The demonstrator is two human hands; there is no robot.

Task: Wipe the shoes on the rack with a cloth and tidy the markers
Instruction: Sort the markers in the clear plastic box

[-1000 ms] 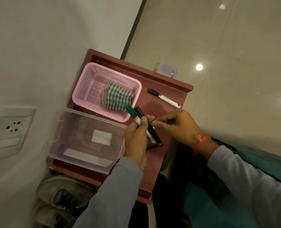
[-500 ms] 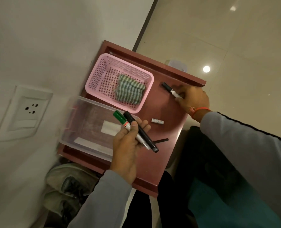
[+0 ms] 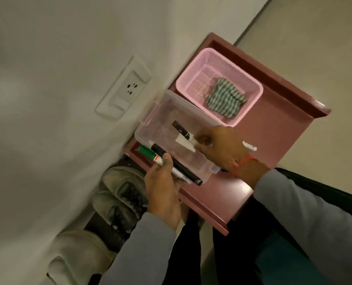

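Right hand (image 3: 222, 149): fingertips pinch a black-capped white marker (image 3: 184, 135) over the clear plastic storage box (image 3: 150, 128).
Left hand (image 3: 162, 190): fingers curl round 2 markers, a green-capped marker (image 3: 150, 153) and a black marker (image 3: 177, 167), at the box's near edge.
Cloth: green-striped folded cloth (image 3: 225, 99) in the pink mesh basket (image 3: 193, 79) beside the box.
Shoes: grey sneakers (image 3: 119, 196) below the box.

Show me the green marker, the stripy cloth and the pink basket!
green marker (image 3: 148, 152), head view, on its green cap.
stripy cloth (image 3: 225, 99), head view, middle of the folds.
pink basket (image 3: 191, 79), head view, on its mesh wall.
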